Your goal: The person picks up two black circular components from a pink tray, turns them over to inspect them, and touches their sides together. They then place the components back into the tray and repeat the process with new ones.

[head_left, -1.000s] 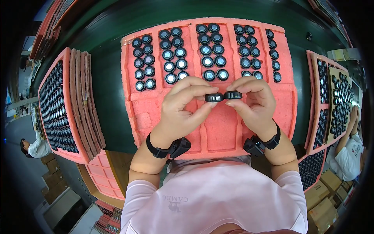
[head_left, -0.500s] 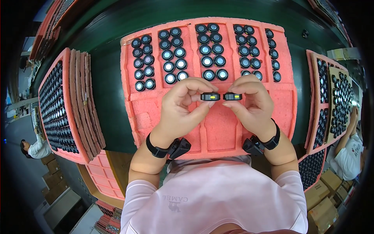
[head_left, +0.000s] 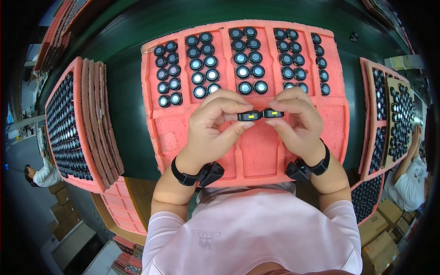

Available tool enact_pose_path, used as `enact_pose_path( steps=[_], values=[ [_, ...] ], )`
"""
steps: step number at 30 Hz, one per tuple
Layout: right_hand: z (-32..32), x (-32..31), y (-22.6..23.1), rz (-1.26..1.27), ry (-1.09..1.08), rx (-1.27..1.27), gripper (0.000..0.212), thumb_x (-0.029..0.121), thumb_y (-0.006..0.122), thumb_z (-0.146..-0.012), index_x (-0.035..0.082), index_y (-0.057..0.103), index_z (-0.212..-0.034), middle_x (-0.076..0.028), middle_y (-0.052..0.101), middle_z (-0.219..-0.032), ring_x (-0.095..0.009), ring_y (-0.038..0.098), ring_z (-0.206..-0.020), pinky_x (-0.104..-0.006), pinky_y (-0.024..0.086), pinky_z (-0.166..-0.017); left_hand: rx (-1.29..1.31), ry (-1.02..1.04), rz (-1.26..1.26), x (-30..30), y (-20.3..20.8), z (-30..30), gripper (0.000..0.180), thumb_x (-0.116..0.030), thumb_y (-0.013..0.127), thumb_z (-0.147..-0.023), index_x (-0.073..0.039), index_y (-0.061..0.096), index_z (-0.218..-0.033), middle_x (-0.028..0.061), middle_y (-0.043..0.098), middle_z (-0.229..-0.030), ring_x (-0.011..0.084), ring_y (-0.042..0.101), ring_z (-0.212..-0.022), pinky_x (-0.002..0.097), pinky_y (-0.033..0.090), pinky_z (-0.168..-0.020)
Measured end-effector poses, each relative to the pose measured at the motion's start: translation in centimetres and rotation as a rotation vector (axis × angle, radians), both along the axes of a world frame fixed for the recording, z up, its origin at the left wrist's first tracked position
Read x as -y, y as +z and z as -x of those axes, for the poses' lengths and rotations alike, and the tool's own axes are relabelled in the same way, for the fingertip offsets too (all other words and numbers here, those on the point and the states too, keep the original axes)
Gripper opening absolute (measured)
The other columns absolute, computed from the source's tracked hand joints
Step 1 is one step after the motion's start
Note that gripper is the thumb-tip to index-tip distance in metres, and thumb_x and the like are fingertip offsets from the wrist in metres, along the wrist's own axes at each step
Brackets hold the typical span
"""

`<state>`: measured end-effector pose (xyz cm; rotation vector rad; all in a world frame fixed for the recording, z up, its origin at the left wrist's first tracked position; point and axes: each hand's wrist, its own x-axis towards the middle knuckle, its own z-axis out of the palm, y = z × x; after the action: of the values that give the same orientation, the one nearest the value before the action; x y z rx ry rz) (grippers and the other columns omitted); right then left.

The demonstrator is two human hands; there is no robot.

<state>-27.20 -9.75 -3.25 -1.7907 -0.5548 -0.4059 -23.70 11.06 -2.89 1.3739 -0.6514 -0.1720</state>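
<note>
Evidently both bare hands are working at chest height, each holding its own black disc-shaped unit over the pink foam tray [head_left: 176, 133]. The left hand [head_left: 207, 124] is pinching the left disc [head_left: 249, 116] between thumb and fingertips, the fingers closing to just the unit's thickness; the right hand [head_left: 300, 121] is gripping the right disc [head_left: 272, 113] in the same narrow way, its remaining fingers curling behind.

Both discs are lying directly between the hands — each nearest the hand that is holding it — and are showing their rims, so that their long axes are running left to right, almost in one line. The right disc is sitting slightly higher in the view than the left; their inner ends are either touching or all but touching, and I cannot tell which.

Each black rim is looking hard and smooth, probably plastic, and is carrying a small yellow oblong mark. Beyond the hands, paired columns of round black units [head_left: 244, 88] are resting in the tray, showing pale, shiny circular centres; the rightmost column is running single. The foam is looking matte and slightly pitted, with raised ribs dividing it into long recesses. Beneath it a dark green tabletop [head_left: 133, 128] is reflecting some light, while stacked foam trays [head_left: 94, 123] are showing rough, layered edges at the left.
</note>
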Motion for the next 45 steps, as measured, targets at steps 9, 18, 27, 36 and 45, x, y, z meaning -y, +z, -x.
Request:
enact_pose_path(
  steps=[9, 18, 27, 36, 45],
  values=[
    [0.2, -0.5, -0.4, -0.113, -0.008, -0.024, 0.028, -0.005, 0.072, -0.080, 0.001, 0.057, -0.103, -0.013, 0.059, -0.098, -0.020, 0.057, -0.083, -0.0296, 0.047, -0.074, 0.100, 0.134, -0.064, 0.4, -0.1, 0.6, 0.025, 0.006, 0.068, -0.081, 0.000, 0.063, -0.105, 0.0093, 0.060, -0.097, 0.0171, 0.059, -0.085, 0.0261, 0.050, -0.072],
    [-0.2, -0.1, 0.0, 0.003, 0.008, 0.018, 0.022, -0.002, 0.070, -0.083, 0.001, 0.058, -0.102, -0.012, 0.060, -0.093, -0.019, 0.056, -0.082, -0.0281, 0.046, -0.071, 0.233, 0.076, -0.176, -0.1, -0.6, 0.0, 0.019, 0.006, 0.063, -0.087, 0.003, 0.061, -0.106, 0.0121, 0.057, -0.097, 0.0164, 0.059, -0.082, 0.0257, 0.053, -0.071],
    [0.2, -0.7, -0.4, -0.099, 0.007, -0.089, 0.024, -0.003, 0.069, -0.083, 0.000, 0.059, -0.105, -0.012, 0.056, -0.101, -0.019, 0.056, -0.089, -0.0288, 0.047, -0.078, 0.160, 0.169, -0.128, 0.3, 0.3, 0.2, 0.022, 0.004, 0.068, -0.082, 0.000, 0.066, -0.104, 0.0082, 0.061, -0.095, 0.0151, 0.058, -0.081, 0.0250, 0.050, -0.070],
    [-0.2, -2.9, 0.9, 0.035, 0.064, -0.263, 0.025, -0.004, 0.069, -0.081, -0.002, 0.061, -0.105, -0.011, 0.057, -0.104, -0.020, 0.058, -0.095, -0.0296, 0.048, -0.083, 0.189, 0.319, -0.201, -5.1, 4.4, 0.3, 0.027, 0.008, 0.066, -0.080, 0.004, 0.064, -0.107, 0.0112, 0.058, -0.101, 0.0183, 0.062, -0.089, 0.0276, 0.055, -0.081],
    [-1.4, -8.0, 1.8, 0.443, 0.270, -0.159, 0.014, 0.005, 0.068, -0.081, 0.003, 0.065, -0.095, -0.009, 0.061, -0.097, -0.025, 0.061, -0.089, -0.0334, 0.050, -0.078, 0.381, 0.403, -0.707, -15.5, 2.0, 1.3, 0.028, 0.011, 0.064, -0.069, 0.000, 0.064, -0.095, 0.0089, 0.063, -0.093, 0.0232, 0.064, -0.085, 0.0323, 0.053, -0.069]
  ],
)
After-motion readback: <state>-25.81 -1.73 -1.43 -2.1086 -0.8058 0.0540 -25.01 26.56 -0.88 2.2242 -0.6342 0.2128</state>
